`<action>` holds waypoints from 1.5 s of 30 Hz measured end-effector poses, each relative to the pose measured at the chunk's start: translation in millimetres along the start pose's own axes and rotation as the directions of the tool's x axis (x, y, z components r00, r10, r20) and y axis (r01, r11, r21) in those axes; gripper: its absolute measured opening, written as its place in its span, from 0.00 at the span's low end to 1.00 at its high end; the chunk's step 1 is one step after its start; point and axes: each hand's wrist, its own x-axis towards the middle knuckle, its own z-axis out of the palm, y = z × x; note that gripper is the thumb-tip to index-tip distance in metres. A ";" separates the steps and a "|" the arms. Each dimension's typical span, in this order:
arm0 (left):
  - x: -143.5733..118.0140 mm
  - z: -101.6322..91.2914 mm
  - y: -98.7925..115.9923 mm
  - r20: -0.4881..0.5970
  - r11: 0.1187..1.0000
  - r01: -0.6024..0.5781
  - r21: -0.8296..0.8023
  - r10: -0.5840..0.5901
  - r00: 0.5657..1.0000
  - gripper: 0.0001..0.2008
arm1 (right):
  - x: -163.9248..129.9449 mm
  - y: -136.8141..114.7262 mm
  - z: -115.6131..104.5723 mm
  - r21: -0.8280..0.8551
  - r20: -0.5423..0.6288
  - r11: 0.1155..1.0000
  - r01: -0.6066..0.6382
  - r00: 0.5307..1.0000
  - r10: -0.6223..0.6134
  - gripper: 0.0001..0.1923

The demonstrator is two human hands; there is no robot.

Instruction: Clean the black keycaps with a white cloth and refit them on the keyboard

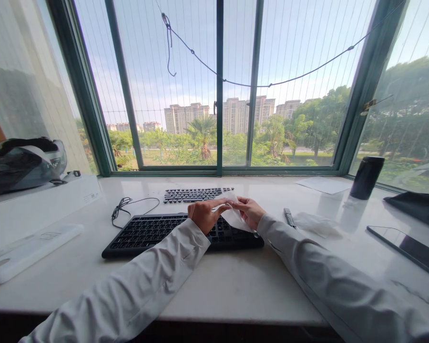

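Over the right part of a black keyboard [143,233], my left hand [203,214] and my right hand [249,212] meet, fingers pinched together. A thin white tissue [234,220] is gripped between them and hangs below the fingers. Anything wrapped in the tissue is hidden. The keyboard's key area looks like bare sockets, though my left hand and sleeve cover part of it. Just behind it, loose black keycaps [191,195] lie in rows, their right end partly covered by the tissue.
A coiled cable [123,207] lies behind the keyboard's left end. To the right are a small dark tool [289,218], crumpled clear plastic [318,225], a phone-like dark slab [407,247] and a black cylinder [367,177]. A white power strip-like object [39,243] sits left.
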 end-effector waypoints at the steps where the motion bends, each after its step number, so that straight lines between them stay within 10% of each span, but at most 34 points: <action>1: 0.0 0.1 0.4 -0.004 1.000 0.004 -0.004 -0.004 1.000 0.16 | -0.6 -0.3 0.5 -0.001 -0.004 1.000 0.003 1.000 -0.003 0.14; 45: 2.2 0.3 -5.5 -0.022 0.998 0.025 -0.054 -0.026 0.999 0.15 | 6.8 5.5 -9.2 -0.288 0.013 0.949 -0.129 0.990 0.138 0.26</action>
